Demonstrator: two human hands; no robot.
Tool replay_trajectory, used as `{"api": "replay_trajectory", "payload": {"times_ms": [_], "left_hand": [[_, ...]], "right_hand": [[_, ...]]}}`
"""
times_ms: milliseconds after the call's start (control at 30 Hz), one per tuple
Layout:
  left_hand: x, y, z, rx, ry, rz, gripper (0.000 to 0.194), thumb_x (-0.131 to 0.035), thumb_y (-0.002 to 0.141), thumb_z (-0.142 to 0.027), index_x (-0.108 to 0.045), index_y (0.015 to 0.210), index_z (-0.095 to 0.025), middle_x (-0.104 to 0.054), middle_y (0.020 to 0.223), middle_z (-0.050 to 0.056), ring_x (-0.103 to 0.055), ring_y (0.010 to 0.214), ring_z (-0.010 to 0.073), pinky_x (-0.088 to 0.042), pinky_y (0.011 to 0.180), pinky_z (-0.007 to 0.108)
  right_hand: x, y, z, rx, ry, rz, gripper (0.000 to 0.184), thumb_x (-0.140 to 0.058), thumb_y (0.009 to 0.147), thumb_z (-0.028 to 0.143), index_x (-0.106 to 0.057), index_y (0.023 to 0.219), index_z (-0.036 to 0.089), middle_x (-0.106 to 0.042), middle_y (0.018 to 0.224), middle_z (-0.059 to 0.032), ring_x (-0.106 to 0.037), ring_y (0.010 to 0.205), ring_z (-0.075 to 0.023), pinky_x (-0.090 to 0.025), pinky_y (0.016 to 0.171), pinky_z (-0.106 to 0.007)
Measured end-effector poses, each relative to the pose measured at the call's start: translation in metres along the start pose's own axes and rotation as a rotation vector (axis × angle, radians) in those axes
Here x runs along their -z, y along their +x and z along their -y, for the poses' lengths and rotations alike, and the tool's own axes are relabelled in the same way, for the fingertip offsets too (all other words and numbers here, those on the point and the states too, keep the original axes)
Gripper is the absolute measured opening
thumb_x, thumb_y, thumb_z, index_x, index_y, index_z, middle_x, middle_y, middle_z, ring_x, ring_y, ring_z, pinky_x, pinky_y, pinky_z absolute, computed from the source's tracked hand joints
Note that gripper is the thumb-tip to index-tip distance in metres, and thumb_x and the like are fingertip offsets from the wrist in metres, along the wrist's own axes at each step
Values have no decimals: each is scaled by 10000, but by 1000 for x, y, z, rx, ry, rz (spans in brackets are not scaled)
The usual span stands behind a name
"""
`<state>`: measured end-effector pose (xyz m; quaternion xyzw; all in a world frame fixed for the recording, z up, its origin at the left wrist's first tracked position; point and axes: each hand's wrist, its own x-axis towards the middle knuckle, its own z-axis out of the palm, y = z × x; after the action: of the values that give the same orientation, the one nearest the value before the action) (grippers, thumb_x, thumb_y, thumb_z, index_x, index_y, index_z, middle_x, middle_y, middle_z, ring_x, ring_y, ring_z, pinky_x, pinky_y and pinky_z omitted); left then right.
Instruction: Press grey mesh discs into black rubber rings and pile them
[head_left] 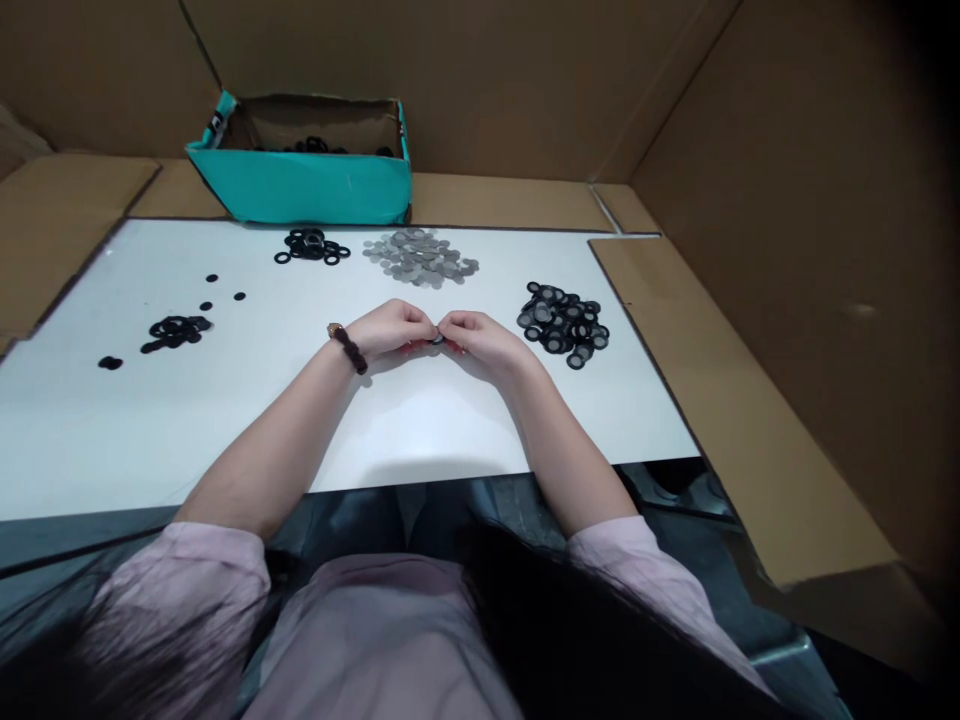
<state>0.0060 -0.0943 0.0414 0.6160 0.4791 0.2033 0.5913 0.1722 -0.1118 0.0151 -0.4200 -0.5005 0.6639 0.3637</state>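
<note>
My left hand (395,328) and my right hand (478,337) meet over the middle of the white table, fingers pinched. Between the fingertips is a small black ring (437,339) with a lighter centre, mostly hidden by the fingers. Just beyond my hands lies a heap of grey discs (421,258). To the right of my right hand is a pile of black rings with grey centres (566,322). Open black rings (311,245) lie further back, left of the grey discs. Thin black discs (178,330) are heaped at the left, with a few loose ones around them.
A turquoise box (315,187) with black pieces inside stands at the back, behind the table (420,430). Cardboard walls (510,90) rise behind and on the right. Cardboard flaps (720,390) border the right edge of the table.
</note>
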Motion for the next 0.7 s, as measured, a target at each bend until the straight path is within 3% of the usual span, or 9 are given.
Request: {"api": "replay_trajectory", "payload": {"times_ms": [167,300,500,600,700], "left_hand": [[2,2,0,19,-10,-33,179,-668,633,-190,-582,483,-141,-444,410,-2,-376,418,77,-290,459,238],[1,5,0,-16,-54,-100,163,-641,629,-169,-574,484,-136,-481,449,8,-407,432,79,-315,465,239],[-11,4,4,-72,-102,-199,208,-599,654,-142,-517,463,-143,-442,451,-12,-396,460,68,-351,496,230],[-13,4,7,-67,-199,-122,222,-590,666,-134,-489,469,-152,-420,464,-20,-410,478,68,-393,539,234],[-8,4,7,-19,-95,-34,179,-624,665,-164,-538,509,-146,-455,477,-5,-410,476,73,-359,505,225]], "right_hand": [[10,2,0,18,-60,48,140,-643,737,190,-577,628,132,-450,497,44,-379,511,-63,-313,540,-217],[12,1,2,34,-144,-10,172,-674,740,229,-579,630,136,-448,488,44,-365,493,-61,-277,510,-215],[-1,-1,0,34,-154,-155,384,-596,837,310,-433,517,172,-400,465,37,-350,477,-64,-262,493,-226],[-3,-1,1,49,-252,-206,379,-586,844,284,-423,521,174,-372,476,47,-320,485,-65,-237,494,-235],[0,-2,3,55,-346,-145,373,-567,856,267,-418,526,175,-353,490,50,-296,494,-68,-215,499,-246]]}}
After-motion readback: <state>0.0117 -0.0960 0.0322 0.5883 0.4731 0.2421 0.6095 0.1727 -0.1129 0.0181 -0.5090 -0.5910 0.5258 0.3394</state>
